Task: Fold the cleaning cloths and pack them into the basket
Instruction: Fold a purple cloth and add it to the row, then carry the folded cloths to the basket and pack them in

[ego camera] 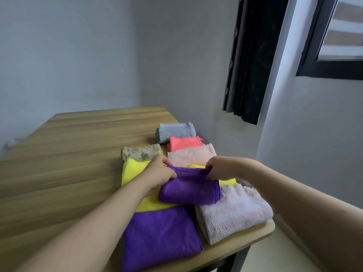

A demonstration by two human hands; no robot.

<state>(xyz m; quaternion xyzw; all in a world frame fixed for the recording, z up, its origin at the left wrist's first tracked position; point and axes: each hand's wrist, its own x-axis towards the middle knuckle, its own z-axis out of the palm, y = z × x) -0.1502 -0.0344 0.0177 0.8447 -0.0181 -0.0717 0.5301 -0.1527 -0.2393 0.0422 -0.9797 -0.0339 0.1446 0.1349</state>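
A folded purple cloth (188,188) lies on top of a yellow cloth (133,170) near the table's right side. My left hand (158,169) pinches its far left corner and my right hand (215,169) grips its far right corner. A larger purple cloth (159,238) lies spread at the near edge. Beside it sits a folded fluffy pink-white cloth (233,211). Farther back lie folded cloths: pale pink (191,155), coral (185,143), grey (175,131) and a beige floral one (141,152). No basket is in view.
The wooden table (78,154) stretches to the left and back, bare of objects there. A grey wall stands behind and to the right. A dark curtain (249,65) and a window (337,36) are at upper right. The table's right edge is close to the cloths.
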